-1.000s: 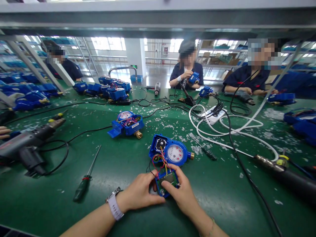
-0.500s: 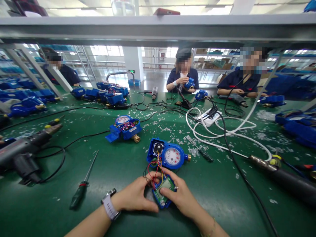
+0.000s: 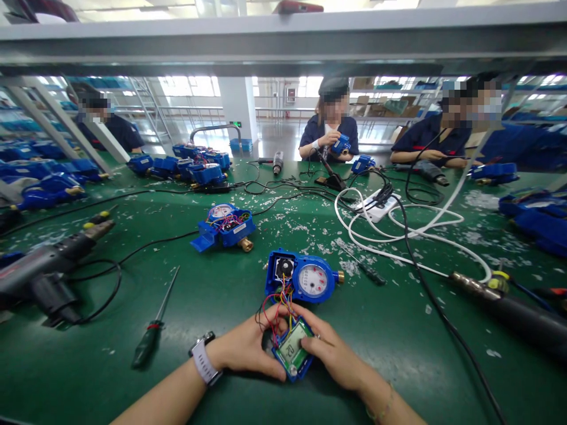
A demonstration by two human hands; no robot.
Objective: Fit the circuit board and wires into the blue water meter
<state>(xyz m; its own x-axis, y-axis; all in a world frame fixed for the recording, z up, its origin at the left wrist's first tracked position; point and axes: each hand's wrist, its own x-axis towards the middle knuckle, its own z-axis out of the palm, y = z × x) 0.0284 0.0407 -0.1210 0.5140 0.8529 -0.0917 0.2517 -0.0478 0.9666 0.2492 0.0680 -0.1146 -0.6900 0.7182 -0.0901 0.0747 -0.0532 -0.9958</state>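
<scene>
Between my hands is a blue meter cover with a green circuit board and LCD screen (image 3: pixel 290 348); dark digits show on the screen. My left hand (image 3: pixel 250 342) curves round its left side, thumb at the lower edge. My right hand (image 3: pixel 330 348) grips the right side, with the thumb on the screen's edge. Red, yellow and black wires (image 3: pixel 283 298) run from the board to an opened blue water meter (image 3: pixel 312 282) lying just beyond. That meter has a round white dial, a brass fitting and an uncovered compartment with a black round part.
A second opened meter (image 3: pixel 233 227) lies further back. A screwdriver (image 3: pixel 153 327) and a heat gun (image 3: pixel 48 271) are at left. At right lie another screwdriver (image 3: pixel 372 273), a black tool (image 3: pixel 509 307) and white cable (image 3: pixel 425 239). Plastic scraps litter the green table; co-workers sit opposite.
My right thumb has shifted right, off the middle of the screen, so the digits now show. The cover stays in both hands.
</scene>
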